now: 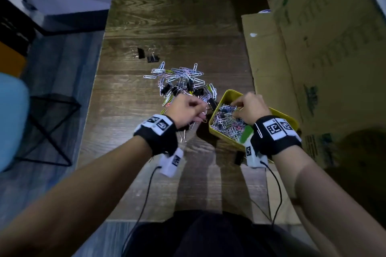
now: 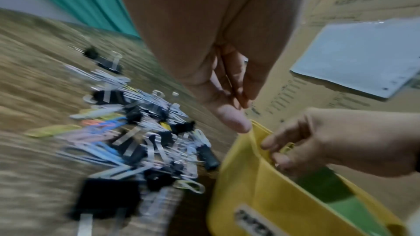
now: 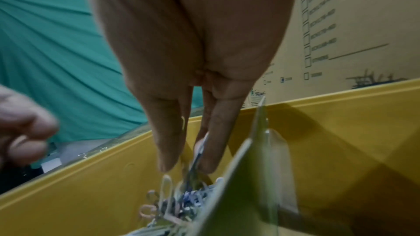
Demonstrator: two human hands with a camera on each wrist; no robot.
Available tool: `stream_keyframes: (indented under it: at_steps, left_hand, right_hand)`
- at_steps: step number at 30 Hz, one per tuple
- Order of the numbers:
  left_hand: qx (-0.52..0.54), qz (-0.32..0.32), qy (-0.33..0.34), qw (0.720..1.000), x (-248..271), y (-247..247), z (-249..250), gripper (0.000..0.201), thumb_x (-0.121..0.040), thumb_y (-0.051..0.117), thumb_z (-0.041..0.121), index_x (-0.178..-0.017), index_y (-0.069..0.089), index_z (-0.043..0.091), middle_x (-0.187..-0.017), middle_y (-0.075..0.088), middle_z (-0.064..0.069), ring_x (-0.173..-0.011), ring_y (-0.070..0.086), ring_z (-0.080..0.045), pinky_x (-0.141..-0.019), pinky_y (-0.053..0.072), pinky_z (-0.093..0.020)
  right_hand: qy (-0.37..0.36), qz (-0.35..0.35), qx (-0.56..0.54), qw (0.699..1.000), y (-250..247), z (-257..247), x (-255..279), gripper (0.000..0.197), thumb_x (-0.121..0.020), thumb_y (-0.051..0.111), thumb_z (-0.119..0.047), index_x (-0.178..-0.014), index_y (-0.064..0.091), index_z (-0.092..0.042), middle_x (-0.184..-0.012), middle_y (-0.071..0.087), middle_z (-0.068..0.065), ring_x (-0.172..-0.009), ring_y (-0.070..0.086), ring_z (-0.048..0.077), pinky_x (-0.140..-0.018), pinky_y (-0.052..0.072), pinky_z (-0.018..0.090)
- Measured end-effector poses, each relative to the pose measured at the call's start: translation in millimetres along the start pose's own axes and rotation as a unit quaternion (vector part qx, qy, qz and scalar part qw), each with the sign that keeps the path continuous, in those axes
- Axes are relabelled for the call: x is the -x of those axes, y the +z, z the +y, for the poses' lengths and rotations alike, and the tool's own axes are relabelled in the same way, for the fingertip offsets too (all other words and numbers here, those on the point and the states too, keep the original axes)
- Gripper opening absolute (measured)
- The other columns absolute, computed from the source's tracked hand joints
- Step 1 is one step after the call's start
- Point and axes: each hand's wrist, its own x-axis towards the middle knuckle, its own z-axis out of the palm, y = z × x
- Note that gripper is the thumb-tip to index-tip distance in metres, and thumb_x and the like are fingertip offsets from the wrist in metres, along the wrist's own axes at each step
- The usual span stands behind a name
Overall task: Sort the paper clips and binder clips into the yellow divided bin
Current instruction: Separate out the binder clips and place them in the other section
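The yellow divided bin (image 1: 227, 92) (image 2: 250, 195) (image 3: 90, 195) stands on the wooden table at right, with a green divider (image 1: 246, 133) (image 3: 238, 195) inside. Its near-left compartment holds many paper clips (image 1: 225, 123) (image 3: 181, 204). My right hand (image 1: 238, 108) (image 3: 188, 166) reaches into that compartment and pinches a paper clip between thumb and finger. A mixed pile of paper clips and black binder clips (image 1: 183, 81) (image 2: 141, 141) lies left of the bin. My left hand (image 1: 200, 110) (image 2: 238, 110) hovers at the pile's near edge, fingers curled, with paper clips sticking out under them.
Two black binder clips (image 1: 147, 56) lie apart beyond the pile. Another binder clip (image 1: 238, 157) sits by the bin's near corner. Cardboard boxes (image 1: 313, 48) wall off the right side. A black wire basket (image 1: 48, 127) stands on the floor past the table's left edge.
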Motion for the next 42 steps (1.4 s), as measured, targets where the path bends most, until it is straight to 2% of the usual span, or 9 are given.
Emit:
stream_keyframes:
  at_steps: [6,10,14,19,23,26,29,36,42]
  left_hand:
    - [-0.184,0.028,-0.016,0.983,20.2,-89.8,-54.9,0.012,-0.086,0.061,0.012,-0.078,0.067,0.006,-0.064,0.066,-0.007,-0.061,0.061,-0.022,-0.065,0.055,-0.038]
    - [-0.409,0.009,0.023,0.912,36.4,-122.4,-88.6,0.021,-0.082,0.060,0.007,-0.100,0.070,0.011,-0.096,0.068,-0.009,-0.085,0.062,-0.024,-0.077,0.045,-0.025]
    - [-0.488,0.050,-0.002,0.872,50.6,-123.5,-126.7,0.034,-0.080,0.058,0.014,-0.115,0.058,0.013,-0.111,0.052,-0.018,-0.102,0.051,-0.038,-0.085,0.047,-0.044]
    - [-0.461,0.092,-0.014,0.883,74.1,-99.3,-156.0,0.030,-0.084,0.048,0.014,-0.113,0.053,0.005,-0.108,0.048,-0.022,-0.099,0.044,-0.038,-0.078,0.046,-0.049]
    - [-0.431,0.048,0.018,0.901,85.1,-108.7,-161.0,0.040,-0.078,0.052,0.012,-0.118,0.052,0.006,-0.109,0.048,-0.019,-0.102,0.045,-0.036,-0.088,0.045,-0.047]
    - [-0.434,0.026,-0.021,0.900,96.9,-124.5,-163.7,0.062,-0.072,0.064,0.021,-0.128,0.040,0.018,-0.118,0.042,-0.012,-0.108,0.044,-0.032,-0.091,0.046,-0.044]
    - [-0.449,0.004,-0.047,0.892,103.8,-119.5,-165.8,0.074,-0.070,0.070,0.022,-0.133,0.032,0.020,-0.123,0.034,-0.011,-0.110,0.042,-0.032,-0.092,0.044,-0.042]
    - [-0.410,0.017,-0.037,0.911,89.9,-90.6,-158.9,0.054,-0.074,0.063,0.008,-0.125,0.044,0.013,-0.122,0.038,-0.014,-0.109,0.046,-0.035,-0.092,0.044,-0.041]
    - [-0.419,-0.025,0.034,0.907,81.8,-110.3,-159.5,0.028,-0.081,0.058,0.013,-0.109,0.058,0.007,-0.106,0.053,-0.014,-0.095,0.059,-0.036,-0.084,0.048,-0.039]
  right_hand:
    - [-0.008,0.004,-0.001,1.000,12.6,-13.3,1.0,0.033,-0.075,0.078,-0.011,-0.106,0.070,-0.016,-0.105,0.070,0.008,-0.094,0.064,0.021,-0.094,0.051,0.036]
    - [0.019,0.058,-0.005,0.998,21.2,-16.1,6.1,0.015,-0.077,0.075,-0.010,-0.090,0.074,-0.019,-0.082,0.068,0.001,-0.082,0.065,0.022,-0.081,0.057,0.041]
    - [0.011,0.117,0.012,0.993,25.8,-25.4,15.5,0.015,-0.086,0.065,-0.012,-0.094,0.074,-0.022,-0.091,0.072,0.010,-0.080,0.066,0.029,-0.079,0.057,0.044]
    - [-0.156,0.204,0.020,0.966,54.0,-68.6,35.9,0.018,-0.087,0.064,-0.017,-0.102,0.071,-0.017,-0.100,0.068,0.008,-0.091,0.062,0.025,-0.082,0.048,0.032]
    - [-0.239,0.031,0.048,0.969,119.0,-106.2,54.2,0.032,-0.087,0.064,-0.025,-0.118,0.063,-0.015,-0.115,0.058,0.006,-0.106,0.056,0.021,-0.089,0.047,0.034]
    - [-0.158,-0.100,0.100,0.977,172.6,-122.9,63.1,0.082,-0.078,0.070,-0.045,-0.144,0.031,-0.015,-0.139,0.034,0.008,-0.128,0.038,0.026,-0.102,0.041,0.039]
    - [-0.091,-0.115,0.145,0.978,207.4,-133.8,68.5,0.113,-0.064,0.076,-0.057,-0.146,0.014,-0.009,-0.138,0.026,0.012,-0.130,0.025,0.031,-0.106,0.031,0.041]
    - [-0.125,-0.092,0.136,0.979,227.2,-147.9,66.2,0.060,-0.080,0.060,-0.002,-0.136,0.038,-0.008,-0.131,0.039,0.015,-0.124,0.039,0.032,-0.098,0.040,0.041]
    - [-0.119,-0.097,0.031,0.988,223.2,-147.5,62.6,0.035,-0.083,0.057,-0.005,-0.118,0.057,-0.010,-0.109,0.059,0.012,-0.102,0.059,0.029,-0.078,0.041,0.027]
